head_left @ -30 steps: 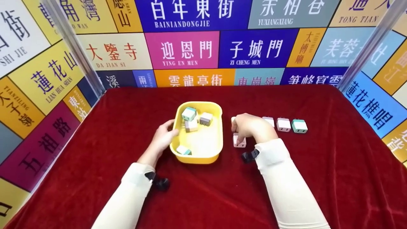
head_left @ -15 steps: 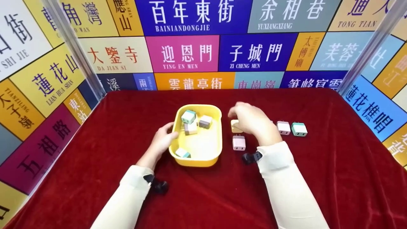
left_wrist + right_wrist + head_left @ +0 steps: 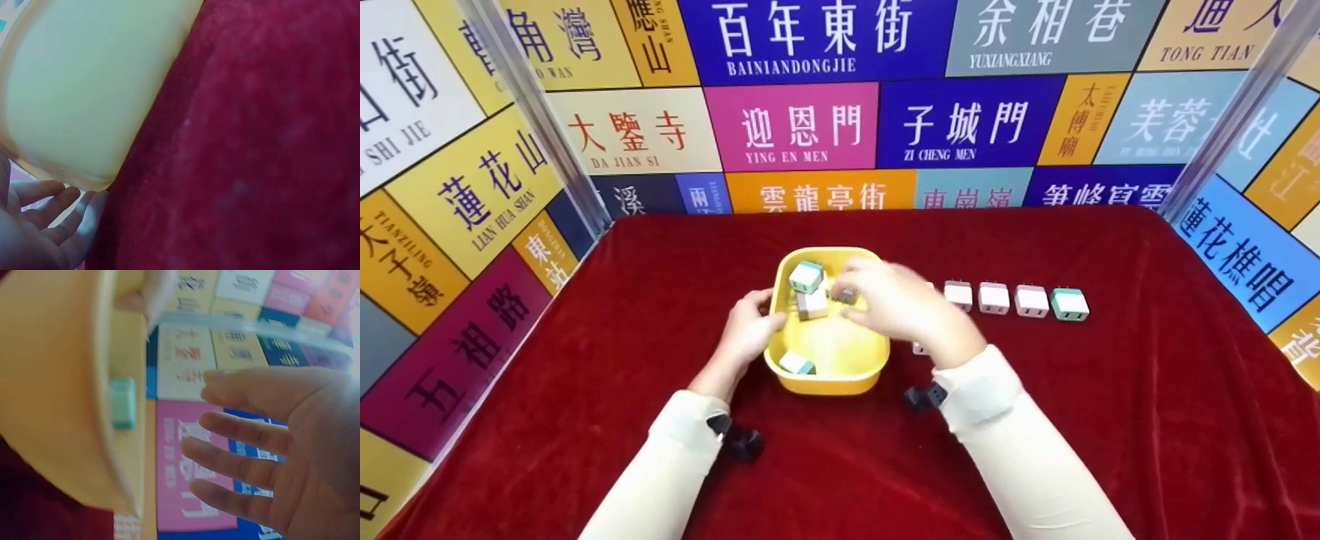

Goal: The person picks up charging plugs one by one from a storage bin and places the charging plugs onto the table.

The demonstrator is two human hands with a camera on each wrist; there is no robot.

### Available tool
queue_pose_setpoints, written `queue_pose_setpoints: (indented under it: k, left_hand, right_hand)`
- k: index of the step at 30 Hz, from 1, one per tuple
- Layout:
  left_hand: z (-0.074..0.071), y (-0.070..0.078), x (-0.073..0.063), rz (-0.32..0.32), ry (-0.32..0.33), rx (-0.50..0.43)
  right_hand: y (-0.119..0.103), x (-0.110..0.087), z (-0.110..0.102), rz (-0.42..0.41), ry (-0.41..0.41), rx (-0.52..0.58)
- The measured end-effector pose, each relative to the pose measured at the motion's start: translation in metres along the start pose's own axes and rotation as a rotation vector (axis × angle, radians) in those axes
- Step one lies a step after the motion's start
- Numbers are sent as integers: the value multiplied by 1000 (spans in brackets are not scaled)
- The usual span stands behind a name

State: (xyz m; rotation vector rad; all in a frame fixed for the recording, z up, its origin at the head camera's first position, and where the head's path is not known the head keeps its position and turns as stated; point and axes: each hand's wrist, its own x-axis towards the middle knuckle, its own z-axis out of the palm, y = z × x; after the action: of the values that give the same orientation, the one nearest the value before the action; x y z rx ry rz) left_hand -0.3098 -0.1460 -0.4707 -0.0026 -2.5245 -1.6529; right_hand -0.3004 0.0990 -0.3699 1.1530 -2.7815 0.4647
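My left hand (image 3: 751, 330) holds the left side of a yellow plastic bin (image 3: 829, 384), thumb at the rim. In the left wrist view, its fingers (image 3: 53, 211) lie against the bin's outer wall. My right hand (image 3: 896, 300) is over the bin's right side, slightly blurred. The right wrist view shows its fingers spread with nothing between them. Inside the bin lie a green-and-white USB charger (image 3: 807, 277), a grey-and-white charger (image 3: 812, 304) and another green-and-white one (image 3: 796, 363). A grey charger (image 3: 846, 293) is partly hidden beneath the right hand.
Right of the bin, several USB chargers stand in a row, ending with a green one (image 3: 1069, 304). A pink-and-white charger (image 3: 919, 348) is mostly hidden by the right hand. Red velvet cloth (image 3: 825, 465) covers the table. Sign-covered panels (image 3: 802, 124) rise behind it.
My right hand has lifted away from the chargers beside the bin and moved left over the bin. My left hand stays at the bin's side.
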Motion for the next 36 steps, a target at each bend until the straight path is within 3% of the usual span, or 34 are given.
queue_pose_setpoints:
  k: [7, 10, 25, 32, 36]
  left_hand:
    - [2, -3, -1, -15, -26, 19]
    - [2, -5, 0, -20, -46, 9]
    - [1, -7, 1, -18, -45, 6]
    - [1, -6, 1, -20, -62, 5]
    - [0, -7, 0, -31, -64, 1]
  right_hand:
    - [-23, 10, 35, -211, -97, 52]
    - [-30, 11, 43, -255, -114, 79]
    - [-28, 17, 62, -303, -111, 140]
    - [-26, 15, 65, -212, -156, 164]
    - [-25, 12, 64, -147, -185, 92]
